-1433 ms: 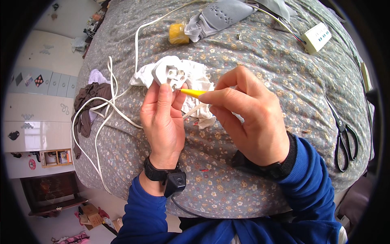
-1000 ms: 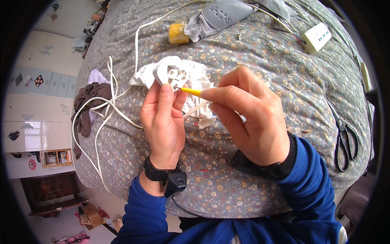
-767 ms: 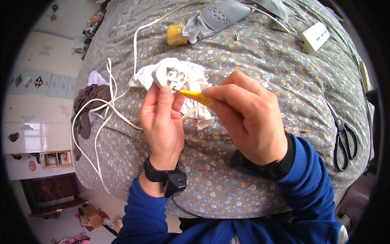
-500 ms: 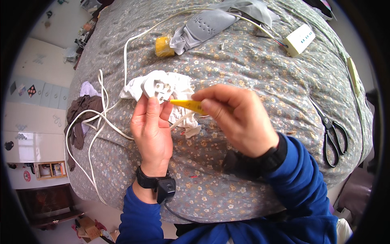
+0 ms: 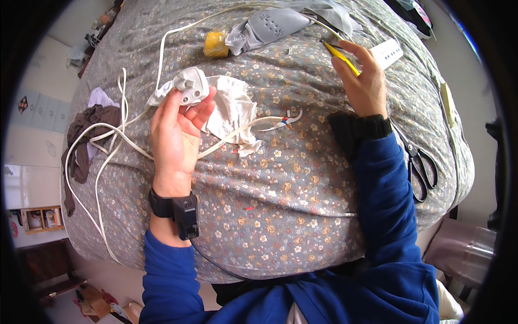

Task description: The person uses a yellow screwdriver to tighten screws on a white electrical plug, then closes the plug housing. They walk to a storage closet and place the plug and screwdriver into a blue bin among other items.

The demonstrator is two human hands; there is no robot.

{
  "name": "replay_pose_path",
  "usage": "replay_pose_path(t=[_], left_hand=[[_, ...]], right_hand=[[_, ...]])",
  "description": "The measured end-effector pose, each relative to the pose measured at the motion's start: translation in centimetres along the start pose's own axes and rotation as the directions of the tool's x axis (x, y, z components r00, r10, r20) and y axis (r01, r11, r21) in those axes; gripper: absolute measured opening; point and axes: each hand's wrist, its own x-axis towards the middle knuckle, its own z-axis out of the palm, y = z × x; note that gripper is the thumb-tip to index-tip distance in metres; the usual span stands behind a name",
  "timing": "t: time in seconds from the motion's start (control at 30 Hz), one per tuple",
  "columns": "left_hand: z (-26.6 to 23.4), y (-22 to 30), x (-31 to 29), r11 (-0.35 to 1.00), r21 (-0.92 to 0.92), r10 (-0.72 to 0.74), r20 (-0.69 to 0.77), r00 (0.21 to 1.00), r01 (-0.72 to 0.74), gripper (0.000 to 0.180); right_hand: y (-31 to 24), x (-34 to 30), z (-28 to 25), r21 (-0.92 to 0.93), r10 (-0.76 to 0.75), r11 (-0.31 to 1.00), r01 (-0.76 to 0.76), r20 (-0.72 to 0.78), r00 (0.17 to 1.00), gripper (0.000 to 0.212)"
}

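ok so the white plug [image 5: 191, 85] is up in the left hand [image 5: 181, 116], pinched btwn thumb and fingers, face w/ the round holes turned mostly up. Can't rlly tell its long axis from here bc the fingers cover part of it. White cloth [image 5: 229, 102] is just behind/right of it on the flowery bedspread [image 5: 291, 189]. White cable [image 5: 221, 144] runs out from by the left hand, slanting away to the right, and its split wire ends [image 5: 291, 119] sit in the gap btwn the hands, nearer the right one imo.

Right hand [image 5: 367, 81] is well apart from the plug, off to the right + a bit farther out, w/ a yellow tool [image 5: 345, 61] in a narrow thumb-and-finger grip. Tool's long axis points away-left, so past the plug, not at it. White socket box [image 5: 389, 53] is right beside that hand, black scissors [image 5: 418, 162] nearer the body.
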Motion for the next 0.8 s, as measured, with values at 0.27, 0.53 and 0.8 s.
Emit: replay_pose_path(t=[0.27,0.53,0.8], left_hand=[[-1.8,0.9,1.8,0.995,-0.085,-0.055,-0.036,0.998,0.052,0.051],[-1.0,-0.5,0.7,0.929,-0.266,-0.203,0.215,0.955,0.257,0.046],[-10.0,7.8,4.4,0.937,-0.336,0.062,-0.1,0.993,-0.093,0.033]], right_hand=[[-6.3,-2.4,0.7,0.264,-0.22,0.962,0.066,0.612,0.76,0.04],[-6.6,-2.3,1.2,0.19,0.016,0.965,-0.179,0.643,0.766,0.007],[2.2,-0.6,1.1,0.713,0.464,0.351,-0.607,0.431,0.774,0.014]])
